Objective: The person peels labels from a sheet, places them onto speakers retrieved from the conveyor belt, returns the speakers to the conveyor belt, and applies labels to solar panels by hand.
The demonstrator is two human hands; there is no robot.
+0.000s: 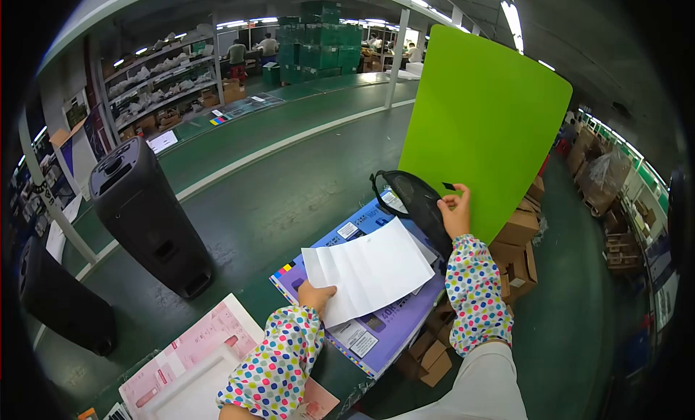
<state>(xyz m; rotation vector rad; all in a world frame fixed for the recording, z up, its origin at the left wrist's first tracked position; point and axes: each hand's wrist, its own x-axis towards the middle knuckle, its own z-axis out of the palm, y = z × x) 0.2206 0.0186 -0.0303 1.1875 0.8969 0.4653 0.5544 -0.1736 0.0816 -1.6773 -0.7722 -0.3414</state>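
Observation:
My left hand [316, 297] is closed on the lower left edge of a creased white sheet of paper [373, 268], thumb on top. Under the sheet lies a purple and blue printed cardboard sheet [384, 344] with white labels. My right hand [456, 211] pinches a small black tab [449, 187] between thumb and fingers, in front of a bright green board [485, 116]. Right beside that hand a black mesh pouch [413, 195] with a loop rests on the printed cardboard, partly behind the paper. Whether the tab joins the pouch I cannot tell.
Two black speakers [148, 217] stand on the green bench [289, 170] at left. Pink printed sheets [192, 347] lie at the lower left. Cardboard boxes [517, 232] are stacked below at right. Behind are green crates [318, 47], shelves [159, 76] and several people.

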